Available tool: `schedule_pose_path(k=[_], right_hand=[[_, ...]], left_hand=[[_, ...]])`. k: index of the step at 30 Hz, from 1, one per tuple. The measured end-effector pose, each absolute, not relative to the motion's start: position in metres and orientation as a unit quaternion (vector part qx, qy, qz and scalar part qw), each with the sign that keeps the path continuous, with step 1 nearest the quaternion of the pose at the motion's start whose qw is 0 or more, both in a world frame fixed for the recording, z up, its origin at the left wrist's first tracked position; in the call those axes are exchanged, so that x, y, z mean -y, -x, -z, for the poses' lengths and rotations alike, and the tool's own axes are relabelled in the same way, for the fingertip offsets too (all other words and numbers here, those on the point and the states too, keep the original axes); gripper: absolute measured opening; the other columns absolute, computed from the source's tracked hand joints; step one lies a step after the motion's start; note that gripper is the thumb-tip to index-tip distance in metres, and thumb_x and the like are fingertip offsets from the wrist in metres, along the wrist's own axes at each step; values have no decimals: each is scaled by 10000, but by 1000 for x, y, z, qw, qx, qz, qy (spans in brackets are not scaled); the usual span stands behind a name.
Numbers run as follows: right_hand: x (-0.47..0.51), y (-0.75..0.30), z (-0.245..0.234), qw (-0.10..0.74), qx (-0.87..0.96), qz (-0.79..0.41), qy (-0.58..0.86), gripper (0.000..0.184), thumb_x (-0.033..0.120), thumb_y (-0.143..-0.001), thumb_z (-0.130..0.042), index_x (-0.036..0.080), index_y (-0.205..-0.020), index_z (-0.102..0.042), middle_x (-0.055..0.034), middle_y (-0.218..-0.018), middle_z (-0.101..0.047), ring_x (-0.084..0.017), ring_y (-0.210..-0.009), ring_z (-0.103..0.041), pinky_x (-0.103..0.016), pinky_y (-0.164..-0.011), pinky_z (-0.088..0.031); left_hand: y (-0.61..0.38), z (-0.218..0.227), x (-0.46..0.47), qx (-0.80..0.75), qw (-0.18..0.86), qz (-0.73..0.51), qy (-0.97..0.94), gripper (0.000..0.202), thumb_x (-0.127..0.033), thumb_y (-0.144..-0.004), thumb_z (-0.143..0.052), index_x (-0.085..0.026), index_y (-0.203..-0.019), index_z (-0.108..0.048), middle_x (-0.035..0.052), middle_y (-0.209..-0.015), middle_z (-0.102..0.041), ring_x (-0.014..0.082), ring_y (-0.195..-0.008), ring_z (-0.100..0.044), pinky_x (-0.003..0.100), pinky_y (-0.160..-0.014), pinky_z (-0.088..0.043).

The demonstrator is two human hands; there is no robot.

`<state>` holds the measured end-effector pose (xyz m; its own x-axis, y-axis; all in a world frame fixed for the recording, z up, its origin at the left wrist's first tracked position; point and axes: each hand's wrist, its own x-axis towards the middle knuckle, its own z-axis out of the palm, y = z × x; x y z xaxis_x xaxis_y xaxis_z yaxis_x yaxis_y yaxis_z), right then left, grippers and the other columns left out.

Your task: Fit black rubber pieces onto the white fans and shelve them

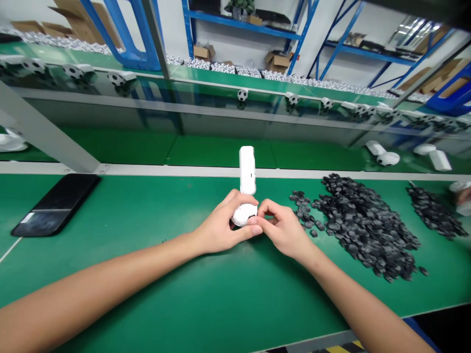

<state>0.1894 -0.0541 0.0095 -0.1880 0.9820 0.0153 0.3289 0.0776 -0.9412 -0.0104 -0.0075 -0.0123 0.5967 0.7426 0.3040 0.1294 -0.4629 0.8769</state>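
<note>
One white dome gripped mid-bench, bar upright

Our left hand is closed around the dome's left side, fingers over the top, thumb across the front. Our right hand pinches in at its right edge with thumb and fingertips; fingers hide the contact, so we cannot tell if a small part sits in that pinch. White bar stands upright behind the dome, apparently propped by nothing but our grip. Cannot tell if it is joined to the dome. Both hands seem to bear the dome just above the green mat, likely so both sides stay reachable. Black pads lie heaped just right of our right hand, probably spread flat for easy picking; second heap further right. Dark slab lies well left. More white domes sit beyond the rail. Another person's hand at right edge, not ours
</note>
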Motion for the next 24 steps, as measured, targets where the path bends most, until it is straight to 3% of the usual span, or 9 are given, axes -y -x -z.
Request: schedule_pose_path(k=[4,6,8,12,14,16,18,20,24], right_hand=[[39,-221,-17,312,710,-378,506,338,422,-1092,-437,237,-1019,-709,-27,-914,-742,-191,-806,-693,-310,-714,-542],[30,-250,-18,291,736,-231,566,300,399,-1074,-493,242,-1101,-747,-47,-978,-761,-226,-894,-699,-360,-819,-534],[22,-280,-18,255,747,-130,600,268,385,-1039,-564,233,-1071,-783,-72,-1042,-757,-259,-944,-698,-398,-880,-518],[15,-317,-13,184,745,-101,633,226,387,-992,-639,255,-1024,-819,-56,-1009,-741,-238,-845,-695,-378,-802,-523],[14,-321,-9,160,745,-110,639,207,396,-967,-677,265,-1035,-822,-51,-1016,-732,-238,-850,-696,-377,-818,-525],[12,-320,-5,150,744,-120,639,199,386,-954,-694,258,-1044,-816,-51,-1026,-728,-243,-872,-701,-379,-843,-526],[11,-317,-3,158,746,-123,635,190,358,-968,-671,240,-1033,-805,-56,-1033,-731,-250,-906,-705,-381,-867,-522],[9,-314,-3,175,750,-120,627,199,335,-993,-628,227,-995,-795,-63,-1029,-732,-255,-932,-702,-389,-888,-512],[10,-297,-7,257,724,-157,621,228,370,-1021,-587,221,-968,-751,-66,-1005,-729,-251,-935,-682,-388,-858,-508]], left_hand=[[11,11,1,-306,549,-347,-696,300,-439,-933,-713,-242,-1141,-625,2,-966,-596,126,-745,-535,245,-678,-440],[13,10,-2,-322,611,-328,-644,278,-451,-939,-686,-238,-1107,-630,-20,-847,-581,106,-645,-490,218,-580,-401],[16,8,-6,-336,654,-317,-599,277,-451,-919,-689,-238,-1085,-631,-28,-785,-559,101,-595,-458,199,-503,-347],[17,6,-8,-353,672,-310,-573,293,-461,-911,-689,-260,-1117,-632,-13,-830,-559,112,-624,-481,188,-478,-333],[17,7,-6,-342,645,-310,-609,412,-473,-929,-687,-311,-1295,-592,5,-927,-582,132,-693,-524,211,-542,-412],[16,10,-5,-322,601,-329,-653,690,-449,-925,-716,-375,-1530,-395,29,-1044,-599,156,-769,-556,265,-656,-489],[15,16,-4,-308,565,-361,-675,945,-403,-891,-770,-388,-1626,-176,61,-1176,-599,185,-862,-589,329,-785,-525],[14,23,-6,-310,545,-380,-681,960,-375,-860,-805,-334,-1614,-212,97,-1279,-586,236,-1004,-614,394,-905,-527],[12,30,-9,-325,525,-379,-690,690,-376,-858,-799,-213,-1437,-461,123,-1289,-600,296,-1144,-603,465,-1005,-506]])
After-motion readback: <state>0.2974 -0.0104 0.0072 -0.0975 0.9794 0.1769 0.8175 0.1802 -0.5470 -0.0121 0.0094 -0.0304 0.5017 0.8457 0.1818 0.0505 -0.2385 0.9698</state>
